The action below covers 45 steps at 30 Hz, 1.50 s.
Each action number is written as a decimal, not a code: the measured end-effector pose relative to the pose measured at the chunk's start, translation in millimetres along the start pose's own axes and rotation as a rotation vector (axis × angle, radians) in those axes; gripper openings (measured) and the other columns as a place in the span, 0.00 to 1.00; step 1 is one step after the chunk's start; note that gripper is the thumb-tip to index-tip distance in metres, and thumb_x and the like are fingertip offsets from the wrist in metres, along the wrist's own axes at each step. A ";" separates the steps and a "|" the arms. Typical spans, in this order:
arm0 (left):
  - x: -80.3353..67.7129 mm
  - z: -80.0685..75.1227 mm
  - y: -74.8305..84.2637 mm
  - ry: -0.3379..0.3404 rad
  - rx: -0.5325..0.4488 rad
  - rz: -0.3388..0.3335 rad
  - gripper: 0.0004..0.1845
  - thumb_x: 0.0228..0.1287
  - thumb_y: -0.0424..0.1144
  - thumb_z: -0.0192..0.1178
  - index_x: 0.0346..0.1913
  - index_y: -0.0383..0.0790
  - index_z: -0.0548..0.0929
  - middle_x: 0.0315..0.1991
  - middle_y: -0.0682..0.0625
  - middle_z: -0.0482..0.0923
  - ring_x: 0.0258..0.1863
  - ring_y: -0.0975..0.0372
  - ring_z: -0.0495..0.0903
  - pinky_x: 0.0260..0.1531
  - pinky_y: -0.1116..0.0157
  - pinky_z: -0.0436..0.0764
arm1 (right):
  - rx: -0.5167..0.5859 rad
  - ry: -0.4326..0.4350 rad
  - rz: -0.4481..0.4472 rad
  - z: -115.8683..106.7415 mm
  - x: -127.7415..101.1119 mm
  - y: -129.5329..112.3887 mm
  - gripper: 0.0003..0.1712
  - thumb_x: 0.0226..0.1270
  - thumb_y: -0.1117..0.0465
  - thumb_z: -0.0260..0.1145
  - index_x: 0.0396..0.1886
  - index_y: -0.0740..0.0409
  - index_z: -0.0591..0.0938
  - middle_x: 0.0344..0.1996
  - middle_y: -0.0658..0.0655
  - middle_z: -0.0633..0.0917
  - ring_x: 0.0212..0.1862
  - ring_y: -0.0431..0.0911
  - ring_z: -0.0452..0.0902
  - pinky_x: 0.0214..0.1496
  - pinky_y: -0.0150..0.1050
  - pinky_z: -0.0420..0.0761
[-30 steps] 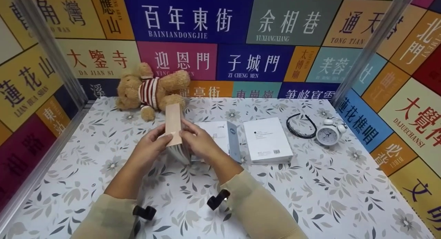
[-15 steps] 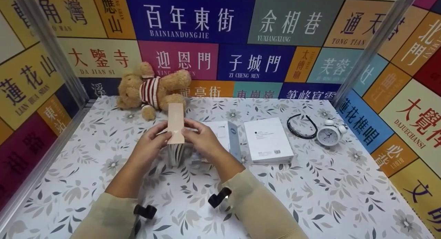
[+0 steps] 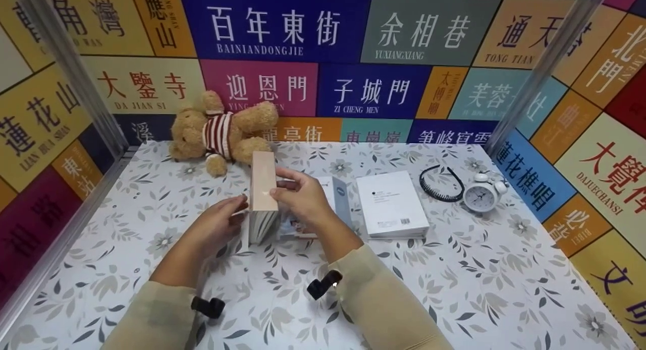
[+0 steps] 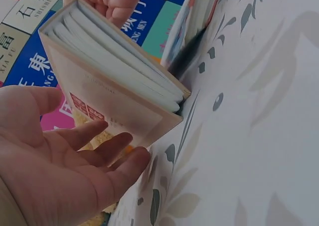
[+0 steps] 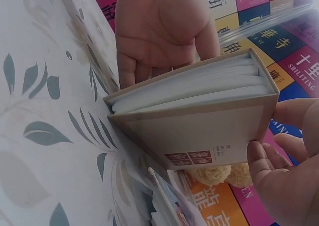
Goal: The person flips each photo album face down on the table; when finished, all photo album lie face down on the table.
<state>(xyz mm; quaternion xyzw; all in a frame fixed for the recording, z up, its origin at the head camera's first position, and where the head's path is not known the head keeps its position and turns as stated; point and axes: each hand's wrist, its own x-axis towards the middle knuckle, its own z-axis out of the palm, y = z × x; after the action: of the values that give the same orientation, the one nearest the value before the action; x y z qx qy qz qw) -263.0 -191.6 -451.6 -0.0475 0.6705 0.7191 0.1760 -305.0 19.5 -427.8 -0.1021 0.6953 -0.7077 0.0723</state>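
Head view: book (image 3: pixel 263 188) stands on edge at frame centre, spine up, on the floral table (image 3: pixel 454 269).
Book look: beige cover, white pages, small red print.
Right hand (image 3: pixel 303 201): thumb and fingers pinch spine.
Left hand (image 3: pixel 214 229): fingers straight, together, flat against cover.

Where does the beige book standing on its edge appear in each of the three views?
Head: beige book centre-left, upright between both hands.
Left wrist: upper left, above the left hand.
Right wrist: centre, under the left palm.
Shared landmark: floral tablecloth.
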 end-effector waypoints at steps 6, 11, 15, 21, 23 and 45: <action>1.7 -7.0 -0.5 0.007 -0.006 0.022 0.35 0.78 0.54 0.42 0.78 0.37 0.51 0.80 0.44 0.50 0.79 0.50 0.52 0.78 0.54 0.54 | 0.006 -0.005 0.000 -1.4 1.8 3.2 0.29 0.59 0.66 0.72 0.62 0.53 0.80 0.52 0.58 0.85 0.56 0.48 0.81 0.50 0.38 0.86; 1.7 -18.1 3.1 0.080 0.087 0.027 0.34 0.79 0.52 0.40 0.77 0.33 0.52 0.78 0.39 0.54 0.79 0.49 0.51 0.78 0.54 0.54 | -0.032 -0.002 0.012 -0.4 1.6 5.7 0.29 0.61 0.63 0.72 0.63 0.54 0.79 0.56 0.53 0.84 0.58 0.47 0.80 0.54 0.37 0.85; 2.9 -27.8 4.6 0.130 0.098 0.009 0.35 0.79 0.53 0.40 0.77 0.33 0.51 0.78 0.39 0.52 0.79 0.50 0.50 0.79 0.54 0.53 | -0.021 -0.024 0.010 1.6 1.2 7.5 0.28 0.65 0.62 0.67 0.66 0.59 0.76 0.59 0.56 0.82 0.61 0.49 0.78 0.59 0.37 0.82; 3.2 -38.9 5.4 0.205 0.034 -0.066 0.40 0.76 0.59 0.42 0.79 0.40 0.46 0.80 0.43 0.49 0.79 0.53 0.50 0.79 0.55 0.53 | 0.084 -0.079 0.065 7.9 -0.2 10.9 0.29 0.73 0.60 0.60 0.71 0.60 0.69 0.63 0.62 0.78 0.61 0.51 0.79 0.66 0.48 0.78; 2.5 -42.2 5.8 0.233 0.015 -0.074 0.41 0.76 0.60 0.42 0.80 0.41 0.44 0.80 0.43 0.47 0.79 0.53 0.50 0.79 0.55 0.53 | 0.131 -0.085 0.090 10.6 0.3 13.4 0.31 0.72 0.62 0.60 0.73 0.61 0.66 0.64 0.63 0.77 0.61 0.52 0.79 0.68 0.51 0.75; 3.1 -66.8 10.3 0.475 0.047 -0.116 0.36 0.76 0.62 0.34 0.78 0.46 0.54 0.75 0.46 0.63 0.71 0.58 0.67 0.69 0.61 0.70 | 0.310 -0.108 0.340 18.8 -1.7 29.4 0.37 0.75 0.63 0.54 0.79 0.56 0.52 0.74 0.68 0.64 0.72 0.58 0.66 0.73 0.46 0.70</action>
<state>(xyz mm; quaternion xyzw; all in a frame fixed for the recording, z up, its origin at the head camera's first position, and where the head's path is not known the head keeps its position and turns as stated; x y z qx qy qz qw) -280.4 -257.0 -449.3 -0.2494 0.7060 0.6606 0.0554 -299.9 1.1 -457.0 -0.0087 0.5808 -0.7771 0.2423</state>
